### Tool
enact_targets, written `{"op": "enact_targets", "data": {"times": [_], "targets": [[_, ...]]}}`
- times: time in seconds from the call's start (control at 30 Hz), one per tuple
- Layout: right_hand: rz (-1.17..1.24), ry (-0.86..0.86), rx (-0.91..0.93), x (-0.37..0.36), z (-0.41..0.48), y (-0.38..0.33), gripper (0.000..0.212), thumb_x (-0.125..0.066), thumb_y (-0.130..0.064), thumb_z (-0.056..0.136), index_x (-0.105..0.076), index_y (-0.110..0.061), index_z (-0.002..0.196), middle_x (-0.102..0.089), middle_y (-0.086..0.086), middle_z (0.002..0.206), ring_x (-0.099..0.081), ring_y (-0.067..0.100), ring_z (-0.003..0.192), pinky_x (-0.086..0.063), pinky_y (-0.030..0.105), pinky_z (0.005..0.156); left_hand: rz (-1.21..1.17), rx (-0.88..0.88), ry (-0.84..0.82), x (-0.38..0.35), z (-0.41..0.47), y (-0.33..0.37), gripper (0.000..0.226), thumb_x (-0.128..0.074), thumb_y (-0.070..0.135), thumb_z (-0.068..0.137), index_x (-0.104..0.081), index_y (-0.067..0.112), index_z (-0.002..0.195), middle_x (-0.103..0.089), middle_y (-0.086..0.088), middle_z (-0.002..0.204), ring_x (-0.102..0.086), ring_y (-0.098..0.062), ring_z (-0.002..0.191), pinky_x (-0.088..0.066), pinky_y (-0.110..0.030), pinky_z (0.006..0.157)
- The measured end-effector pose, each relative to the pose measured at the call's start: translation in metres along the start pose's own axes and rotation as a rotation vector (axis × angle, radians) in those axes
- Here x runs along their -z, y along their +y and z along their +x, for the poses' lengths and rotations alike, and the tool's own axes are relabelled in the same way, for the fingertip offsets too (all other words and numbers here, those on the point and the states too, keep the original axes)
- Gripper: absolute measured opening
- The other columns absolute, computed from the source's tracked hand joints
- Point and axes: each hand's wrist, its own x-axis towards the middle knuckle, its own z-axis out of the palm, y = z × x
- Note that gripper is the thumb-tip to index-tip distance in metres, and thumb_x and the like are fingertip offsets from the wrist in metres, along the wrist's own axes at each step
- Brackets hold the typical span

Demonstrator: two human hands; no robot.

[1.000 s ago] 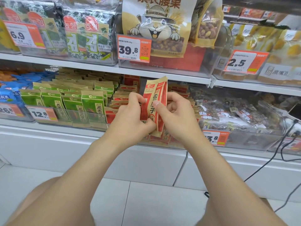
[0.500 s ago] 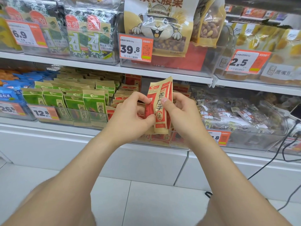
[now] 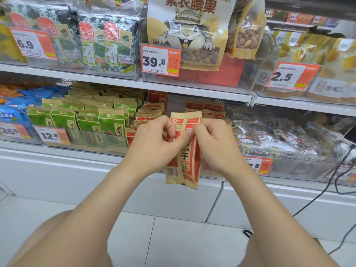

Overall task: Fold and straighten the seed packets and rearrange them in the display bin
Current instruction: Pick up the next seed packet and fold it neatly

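A red and tan seed packet (image 3: pixel 183 162) hangs upright in front of the lower shelf, folded lengthwise so its barcode side faces me. My left hand (image 3: pixel 154 143) pinches its upper left part between thumb and fingers. My right hand (image 3: pixel 213 143) grips its upper right edge, thumb pressed on the front. Behind my hands sits the clear display bin (image 3: pixel 212 175) with several more red seed packets (image 3: pixel 150 118) standing in rows; its front is partly hidden by my hands.
Green seed packets (image 3: pixel 107 124) fill the bin to the left, behind a 12.8 price tag (image 3: pixel 52 134). Clear bags of nuts (image 3: pixel 279 135) lie in the bin to the right. A white shelf edge (image 3: pixel 192 91) runs just above. Black cables (image 3: pixel 339 182) hang at right.
The packet has been lowered and folded narrower, its barcode side now showing. Both hands slid up toward its top and closer together.
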Motion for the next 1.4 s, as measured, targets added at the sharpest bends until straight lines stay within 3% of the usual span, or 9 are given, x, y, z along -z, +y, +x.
{"op": "enact_targets", "data": {"times": [0.2, 0.4, 0.63, 0.8, 0.93, 1.03, 1.17, 1.3, 1.4], "targets": [[-0.087, 0.037, 0.171, 0.001, -0.003, 0.001, 0.044, -0.046, -0.039, 0.084, -0.061, -0.002, 0.065, -0.061, 0.015, 0.059, -0.057, 0.036, 0.061, -0.048, 0.046, 0.053, -0.010, -0.008, -0.012, 0.001, 0.000, 0.001, 0.035, -0.065, 0.057, 0.093, -0.064, 0.026, 0.077, -0.072, 0.010, 0.068, -0.069, -0.007, 0.061, -0.056, -0.034, 0.062], [-0.083, 0.039, 0.136, -0.006, -0.001, 0.000, 0.040, -0.050, -0.036, 0.088, -0.060, -0.004, 0.065, -0.060, 0.012, 0.059, -0.056, 0.030, 0.061, -0.049, 0.037, 0.057, -0.019, -0.037, 0.038, -0.006, 0.001, -0.002, 0.028, -0.055, 0.029, 0.105, -0.052, 0.024, 0.077, -0.065, 0.005, 0.066, -0.060, -0.016, 0.060, -0.055, -0.048, 0.064], [0.053, -0.007, 0.150, -0.005, 0.002, 0.006, 0.028, -0.057, -0.034, 0.103, -0.071, -0.021, 0.083, -0.067, -0.010, 0.070, -0.062, 0.009, 0.068, -0.054, 0.038, 0.069, -0.155, 0.017, 0.040, -0.001, 0.005, -0.005, 0.025, -0.054, 0.035, 0.110, -0.058, 0.028, 0.086, -0.064, 0.024, 0.069, -0.056, -0.001, 0.063, -0.042, -0.031, 0.065], [0.186, -0.016, 0.104, -0.008, 0.001, 0.005, 0.020, -0.064, -0.023, 0.109, -0.082, -0.018, 0.101, -0.078, -0.009, 0.082, -0.073, 0.010, 0.076, -0.059, 0.038, 0.070, -0.229, -0.070, -0.086, 0.004, -0.002, 0.000, 0.037, -0.048, 0.056, 0.109, -0.054, 0.023, 0.096, -0.064, 0.015, 0.074, -0.054, -0.003, 0.064, -0.042, -0.021, 0.060], [0.403, 0.014, -0.059, -0.009, 0.002, 0.001, 0.012, -0.070, -0.009, 0.103, -0.082, -0.009, 0.103, -0.082, 0.010, 0.092, -0.080, 0.028, 0.089, -0.066, 0.052, 0.085, -0.250, -0.109, -0.129, 0.002, -0.003, 0.003, 0.031, -0.040, 0.044, 0.115, -0.050, 0.020, 0.098, -0.059, 0.007, 0.080, -0.054, -0.012, 0.075, -0.044, -0.033, 0.069], [0.505, -0.011, -0.182, -0.009, 0.003, -0.002, 0.012, -0.068, -0.005, 0.103, -0.079, 0.000, 0.103, -0.081, 0.015, 0.089, -0.078, 0.023, 0.080, -0.066, 0.043, 0.078, -0.310, -0.083, -0.153, 0.000, -0.001, 0.004, 0.033, -0.039, 0.039, 0.116, -0.052, 0.011, 0.106, -0.062, -0.010, 0.093, -0.058, -0.025, 0.087, -0.050, -0.051, 0.085], [0.498, -0.031, -0.167, -0.010, 0.001, -0.001, 0.011, -0.069, -0.010, 0.104, -0.078, -0.003, 0.104, -0.082, 0.014, 0.091, -0.079, 0.023, 0.082, -0.067, 0.040, 0.078, -0.326, -0.011, -0.132, -0.003, 0.003, 0.001, 0.033, -0.042, 0.041, 0.115, -0.050, 0.017, 0.094, -0.051, 0.015, 0.071, -0.047, -0.008, 0.069, -0.042, -0.040, 0.072], [0.397, -0.153, -0.159, -0.002, 0.002, 0.002, 0.007, -0.078, -0.017, 0.095, -0.079, -0.015, 0.102, -0.081, 0.010, 0.101, -0.078, 0.028, 0.097, -0.062, 0.039, 0.088, -0.387, 0.039, -0.069, -0.003, 0.005, 0.001, 0.035, -0.041, 0.044, 0.115, -0.053, 0.020, 0.092, -0.054, 0.012, 0.075, -0.053, -0.011, 0.074, -0.050, -0.042, 0.078], [0.359, -0.338, -0.228, 0.005, 0.000, 0.002, 0.023, -0.077, -0.027, 0.092, -0.072, -0.019, 0.113, -0.081, 0.003, 0.106, -0.078, 0.027, 0.105, -0.058, 0.049, 0.102, -0.446, 0.064, 0.028, 0.000, 0.007, 0.003, 0.039, -0.039, 0.046, 0.115, -0.055, 0.018, 0.092, -0.053, 0.015, 0.072, -0.052, -0.005, 0.069, -0.046, -0.026, 0.068]]}}
